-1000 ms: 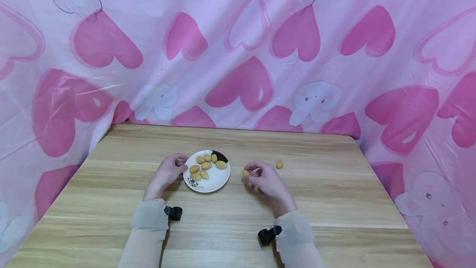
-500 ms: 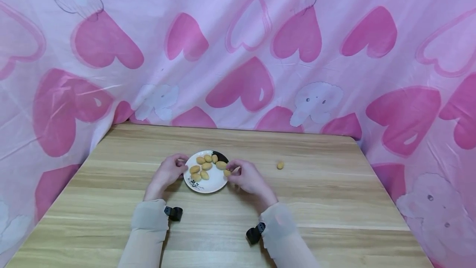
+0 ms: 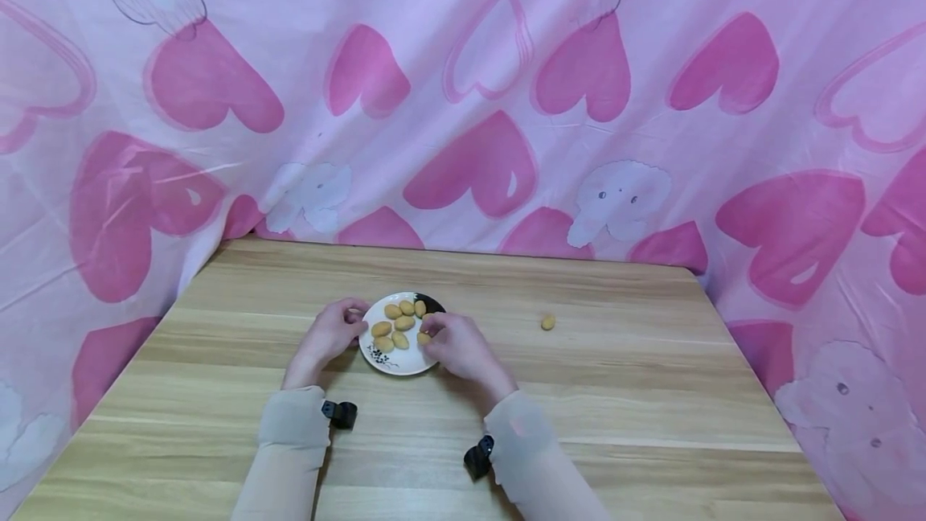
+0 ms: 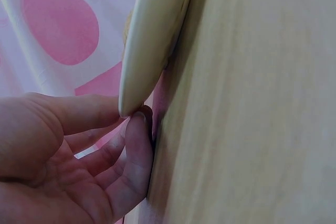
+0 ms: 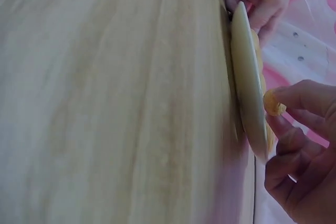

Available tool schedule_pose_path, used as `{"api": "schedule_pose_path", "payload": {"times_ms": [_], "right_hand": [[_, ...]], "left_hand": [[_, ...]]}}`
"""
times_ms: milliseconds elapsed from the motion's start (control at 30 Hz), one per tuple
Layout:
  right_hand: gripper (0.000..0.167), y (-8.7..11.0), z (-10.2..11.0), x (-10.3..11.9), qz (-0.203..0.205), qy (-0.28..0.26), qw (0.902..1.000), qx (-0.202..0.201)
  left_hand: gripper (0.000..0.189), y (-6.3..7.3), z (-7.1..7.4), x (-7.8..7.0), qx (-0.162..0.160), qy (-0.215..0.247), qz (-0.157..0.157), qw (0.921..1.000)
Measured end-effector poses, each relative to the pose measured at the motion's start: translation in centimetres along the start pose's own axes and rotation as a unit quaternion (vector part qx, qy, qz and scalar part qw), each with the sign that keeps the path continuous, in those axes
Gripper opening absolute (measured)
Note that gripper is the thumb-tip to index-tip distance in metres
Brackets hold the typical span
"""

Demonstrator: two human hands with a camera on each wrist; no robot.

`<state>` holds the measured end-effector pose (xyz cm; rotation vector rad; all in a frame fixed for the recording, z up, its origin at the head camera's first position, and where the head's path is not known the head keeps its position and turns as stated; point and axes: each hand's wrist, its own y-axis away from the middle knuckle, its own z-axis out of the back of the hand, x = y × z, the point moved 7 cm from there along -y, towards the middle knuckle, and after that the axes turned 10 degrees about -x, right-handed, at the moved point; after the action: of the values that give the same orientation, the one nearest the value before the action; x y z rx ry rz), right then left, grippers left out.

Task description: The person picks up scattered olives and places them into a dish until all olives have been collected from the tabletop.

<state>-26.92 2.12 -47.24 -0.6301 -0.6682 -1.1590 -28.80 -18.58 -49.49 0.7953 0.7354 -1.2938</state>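
A white plate [image 3: 411, 361] with a dark patch and a small printed pattern stands on the wooden table, bearing several small yellow-brown oval pieces [image 3: 403, 323]. At its left rim, my left hand [image 3: 331, 336] pinches the edge, thumb on the rim and fingers below, as the left wrist view shows. My right hand [image 3: 460, 348] is over the plate's right side. Between its thumb and fingertips it pinches one oval piece [image 5: 273, 103], close over the plate in the right wrist view. The right fingers partly hide another piece on the plate.
One more oval piece [image 3: 548, 322] lies on the table [image 3: 637, 392], to the right of the plate. A pink heart-patterned cloth [image 3: 470, 167] hangs behind the table and along both sides. Each wrist wears a small black camera [image 3: 479, 458].
My right hand has moved left from the bare table to over the plate, bringing the pinched oval piece along. My left hand has stayed at the plate's rim.
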Motion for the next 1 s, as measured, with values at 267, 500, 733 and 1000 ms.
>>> {"api": "schedule_pose_path", "payload": {"times_ms": [267,500,733,1000], "right_hand": [[0.022,-0.5,-0.7,0.3,0.001,0.065,0.9977,-0.019],[0.023,-0.6,-1.3,0.6,-0.005,0.078,0.9966,-0.024],[0.021,-0.8,-1.6,0.3,-0.021,0.091,0.9951,-0.032],[0.024,-0.7,-1.6,0.5,-0.025,0.108,0.9930,-0.039]], "left_hand": [[0.032,0.0,-0.2,-0.2,0.002,-0.003,-0.006,1.0000],[0.032,0.1,-0.2,-0.2,0.000,-0.007,-0.007,0.9999],[0.033,0.0,-0.1,-0.1,0.001,-0.011,-0.002,0.9999],[0.032,0.1,-0.2,-0.2,0.003,-0.009,-0.008,0.9999]]}}
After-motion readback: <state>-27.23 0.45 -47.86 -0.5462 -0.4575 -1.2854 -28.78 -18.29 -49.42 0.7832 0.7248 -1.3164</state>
